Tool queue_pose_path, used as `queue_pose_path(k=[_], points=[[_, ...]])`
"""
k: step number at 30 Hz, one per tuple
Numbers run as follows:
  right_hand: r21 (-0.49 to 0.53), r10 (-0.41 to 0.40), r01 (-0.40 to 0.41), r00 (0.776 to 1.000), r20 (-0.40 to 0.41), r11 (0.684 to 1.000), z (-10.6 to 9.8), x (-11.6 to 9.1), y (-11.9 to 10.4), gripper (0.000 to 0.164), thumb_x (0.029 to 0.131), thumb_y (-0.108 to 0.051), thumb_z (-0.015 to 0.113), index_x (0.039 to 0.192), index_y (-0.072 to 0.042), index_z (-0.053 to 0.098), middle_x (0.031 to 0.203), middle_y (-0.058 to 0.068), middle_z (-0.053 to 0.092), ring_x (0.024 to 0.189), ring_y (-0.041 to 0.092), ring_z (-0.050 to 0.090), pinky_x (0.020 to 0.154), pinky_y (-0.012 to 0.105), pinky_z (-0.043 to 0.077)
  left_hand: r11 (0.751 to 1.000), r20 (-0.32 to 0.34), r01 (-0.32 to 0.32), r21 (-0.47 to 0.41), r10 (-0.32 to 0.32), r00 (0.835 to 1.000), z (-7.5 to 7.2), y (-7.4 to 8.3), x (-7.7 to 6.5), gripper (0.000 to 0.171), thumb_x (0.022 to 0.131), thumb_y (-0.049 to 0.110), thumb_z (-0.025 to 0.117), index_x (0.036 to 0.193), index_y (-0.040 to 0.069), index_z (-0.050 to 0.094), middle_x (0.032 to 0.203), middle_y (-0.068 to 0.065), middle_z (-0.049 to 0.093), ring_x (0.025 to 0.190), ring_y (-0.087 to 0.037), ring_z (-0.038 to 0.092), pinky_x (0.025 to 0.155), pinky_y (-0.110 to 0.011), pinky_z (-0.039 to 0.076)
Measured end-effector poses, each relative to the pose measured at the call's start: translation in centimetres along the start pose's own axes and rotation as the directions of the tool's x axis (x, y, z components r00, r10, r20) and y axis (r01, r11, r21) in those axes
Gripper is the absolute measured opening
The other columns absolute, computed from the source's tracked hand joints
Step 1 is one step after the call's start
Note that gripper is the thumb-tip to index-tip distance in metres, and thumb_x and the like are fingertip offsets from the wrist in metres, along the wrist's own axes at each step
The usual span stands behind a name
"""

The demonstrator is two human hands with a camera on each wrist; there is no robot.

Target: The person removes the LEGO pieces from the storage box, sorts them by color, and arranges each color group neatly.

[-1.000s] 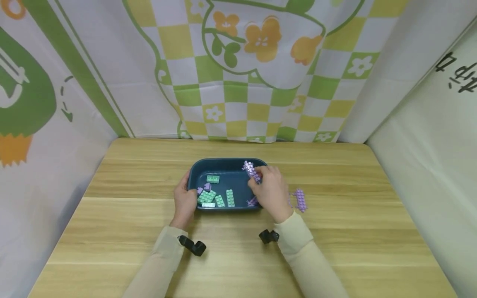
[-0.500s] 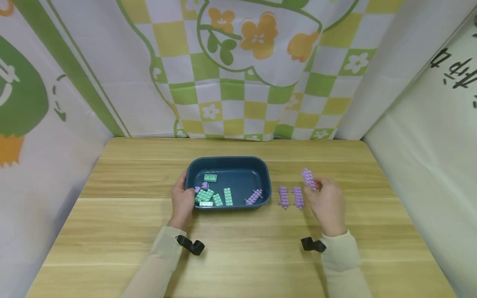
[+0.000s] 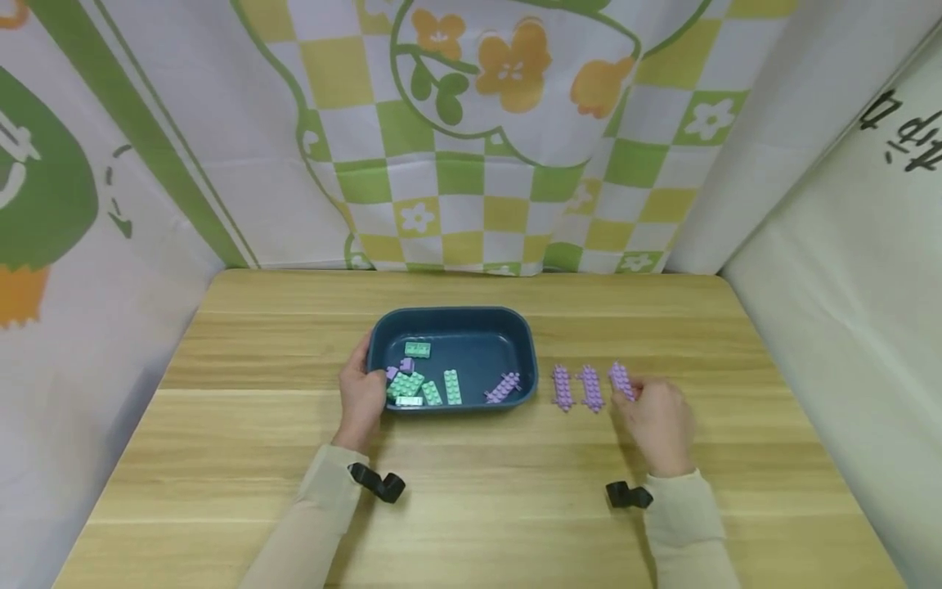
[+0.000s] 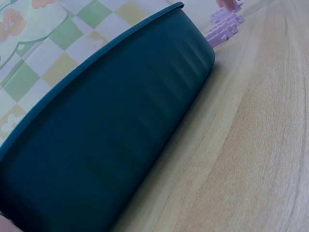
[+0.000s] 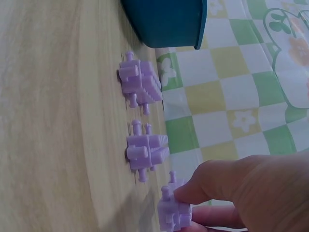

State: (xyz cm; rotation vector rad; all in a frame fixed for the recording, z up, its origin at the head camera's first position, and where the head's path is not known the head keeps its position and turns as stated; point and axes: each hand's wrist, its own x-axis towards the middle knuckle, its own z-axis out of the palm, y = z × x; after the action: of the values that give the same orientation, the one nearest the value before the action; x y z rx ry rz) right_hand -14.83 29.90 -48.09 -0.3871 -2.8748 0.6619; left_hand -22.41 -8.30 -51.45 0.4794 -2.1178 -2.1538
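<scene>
A dark teal plastic tray [image 3: 471, 406] stands on the table, its left end gripped by my left hand [image 3: 361, 398], thumb near the rim and the other fingers mostly hidden behind the wall. My right hand [image 3: 657, 421] pinches a purple building brick [image 3: 621, 379] with side pegs between thumb and fingers, low over the table. Left of it lie two matching bricks in a row, the middle brick [image 3: 591, 388] and the brick nearest the tray [image 3: 562, 388]. In the right wrist view the held brick [image 5: 174, 208] is partly covered by the thumb.
Inside the tray, one more pegged purple brick [image 3: 504, 388] lies at the right end. Several green bricks [image 3: 406, 384] and two small purple pieces [image 3: 407, 365] are at the left. A patterned cloth [image 3: 464, 204] hangs behind the wooden table [image 3: 471, 491].
My right hand has carried a purple brick from the tray to the right, then lowered it beside the two others. The left hand has stayed on the tray.
</scene>
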Motion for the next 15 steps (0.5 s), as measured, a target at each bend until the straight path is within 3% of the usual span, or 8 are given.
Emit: queue_pose_path(k=[8,15], points=[[-0.035,0.047,-0.044,0.995,0.089,0.998,0.48,0.13,0.09,0.039,0.087,-0.025,0.067,0.113,0.003,0.068,0.099,0.023,0.069,0.067,0.027,0.061,0.045,0.032,0.045,1.000,0.002,0.007,0.000,-0.007,1.000,0.15,-0.12,0.01,0.079,0.075,-0.019,0.040,0.148,0.011,0.041,0.151,-0.002,0.040,0.139,-0.016,0.032,0.113,-0.030,0.028],[-0.047,0.039,-0.034,0.993,0.110,0.998,0.89,0.23,0.17,0.039,0.087,-0.024,0.069,0.112,0.006,0.067,0.100,0.025,0.067,0.075,0.033,0.063,0.054,0.039,0.050,1.000,-0.001,0.008,0.002,-0.008,1.000,0.00,0.00,-0.01,0.078,0.075,-0.018,0.040,0.147,0.013,0.043,0.150,-0.001,0.042,0.138,-0.015,0.033,0.113,-0.030,0.028]])
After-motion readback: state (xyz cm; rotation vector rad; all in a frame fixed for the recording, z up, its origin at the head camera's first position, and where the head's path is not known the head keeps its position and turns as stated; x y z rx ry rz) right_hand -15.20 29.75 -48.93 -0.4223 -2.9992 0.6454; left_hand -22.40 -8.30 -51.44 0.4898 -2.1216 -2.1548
